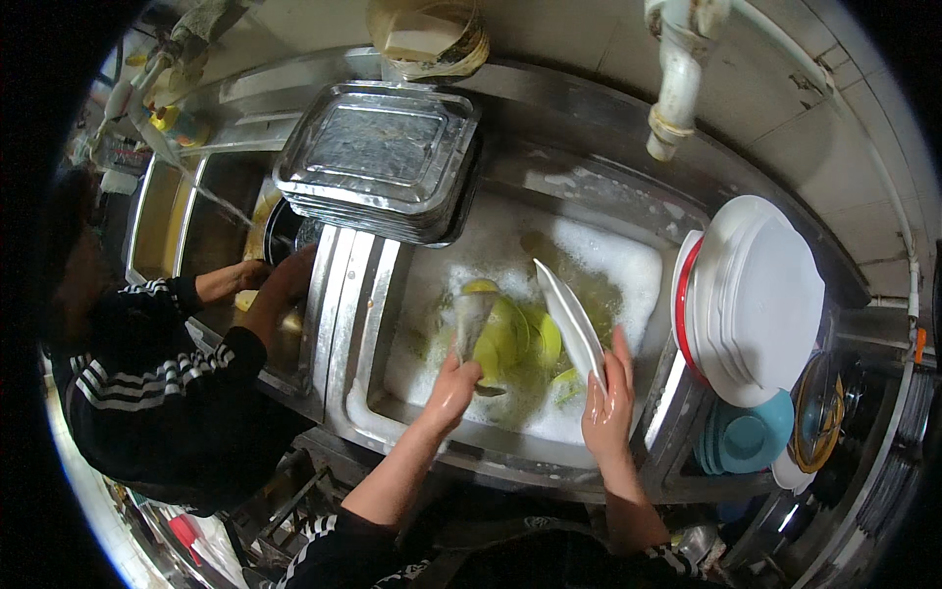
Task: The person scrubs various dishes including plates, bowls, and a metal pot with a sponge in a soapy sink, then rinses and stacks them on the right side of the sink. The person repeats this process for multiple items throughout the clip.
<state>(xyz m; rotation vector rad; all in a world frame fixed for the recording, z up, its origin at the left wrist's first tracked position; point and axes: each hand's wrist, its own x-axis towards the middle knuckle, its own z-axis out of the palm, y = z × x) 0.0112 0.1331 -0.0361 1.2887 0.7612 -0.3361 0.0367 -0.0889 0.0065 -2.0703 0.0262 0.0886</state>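
Observation:
My right hand grips the lower end of a white plate, tilted nearly edge-on above the soapy water. A blurred greyish item, its kind not plain, is held upright in my left hand. Both hands are wet and over the steel sink basin. Between them, several yellow-green dishes lie in the cloudy, foamy water; foam and water hide parts of them.
A stack of metal trays rests across the basin's back left corner. White plates and blue-green bowls stand on the right ledge. At left, a co-worker handles a dark pan near running water. A white pipe hangs at the back.

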